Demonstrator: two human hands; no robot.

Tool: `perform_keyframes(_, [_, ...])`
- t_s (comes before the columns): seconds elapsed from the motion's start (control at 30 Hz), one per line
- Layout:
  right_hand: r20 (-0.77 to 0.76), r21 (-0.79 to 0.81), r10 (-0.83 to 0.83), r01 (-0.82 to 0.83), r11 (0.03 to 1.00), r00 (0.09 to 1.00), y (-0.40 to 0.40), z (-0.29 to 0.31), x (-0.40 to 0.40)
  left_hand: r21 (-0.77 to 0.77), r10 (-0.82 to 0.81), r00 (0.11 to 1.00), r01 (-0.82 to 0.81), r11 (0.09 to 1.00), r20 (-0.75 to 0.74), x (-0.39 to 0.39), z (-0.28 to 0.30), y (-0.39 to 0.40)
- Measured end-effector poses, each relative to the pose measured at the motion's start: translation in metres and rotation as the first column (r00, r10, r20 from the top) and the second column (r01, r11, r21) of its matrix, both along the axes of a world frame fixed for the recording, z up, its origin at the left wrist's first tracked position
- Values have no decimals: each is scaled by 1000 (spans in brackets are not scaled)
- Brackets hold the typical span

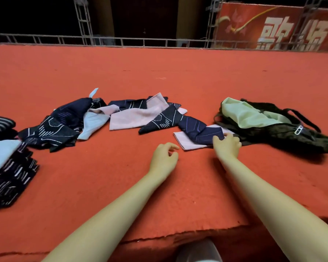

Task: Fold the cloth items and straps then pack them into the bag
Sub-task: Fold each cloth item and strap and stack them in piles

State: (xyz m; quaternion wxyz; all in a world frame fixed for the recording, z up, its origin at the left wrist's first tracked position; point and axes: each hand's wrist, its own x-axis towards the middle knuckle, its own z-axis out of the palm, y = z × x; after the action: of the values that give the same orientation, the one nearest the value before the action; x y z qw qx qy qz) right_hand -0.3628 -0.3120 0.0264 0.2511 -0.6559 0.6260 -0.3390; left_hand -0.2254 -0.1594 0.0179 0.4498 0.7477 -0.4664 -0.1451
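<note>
A dark green bag (284, 133) with a pale green lining lies open on the red carpet at the right. Next to it a navy patterned cloth (199, 129) rests on a pink cloth (186, 142). My right hand (226, 143) has its fingers closed on the near end of that navy cloth. My left hand (165, 156) hovers just above the carpet, left of the pink cloth, fingers loosely curled and holding nothing. More pink (133, 118), navy (51, 129) and light blue (95, 121) cloths lie crumpled across the middle.
A stack of folded dark striped cloths (9, 178) with a light blue one on top sits at the left edge. The red carpet's front edge (159, 237) runs near my body. A metal railing (121, 41) and a red banner (273, 27) stand behind.
</note>
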Motion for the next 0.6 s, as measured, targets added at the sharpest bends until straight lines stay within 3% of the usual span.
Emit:
perform_keyframes(0.17, [-88,80,35,-28,996,996,-23,-16,-4,-21,41,989,-39,999,142,3,11,-62])
perform_keyframes(0.33, [-46,-16,64,-65,998,997,-27,-27,-10,37,86,947,-102,994,309,-3,9,-118])
perform_keyframes(0.47, [98,-51,39,-34,998,994,-24,-28,-15,192,25,879,-131,973,476,-12,-1,-144])
perform_keyframes(0.53, [147,-58,24,-16,998,989,-24,-27,-17,221,38,877,-163,962,480,-6,-4,-147])
perform_keyframes(0.6, [182,-62,40,-29,998,982,-24,-27,-20,148,96,927,-159,976,363,2,-3,-140])
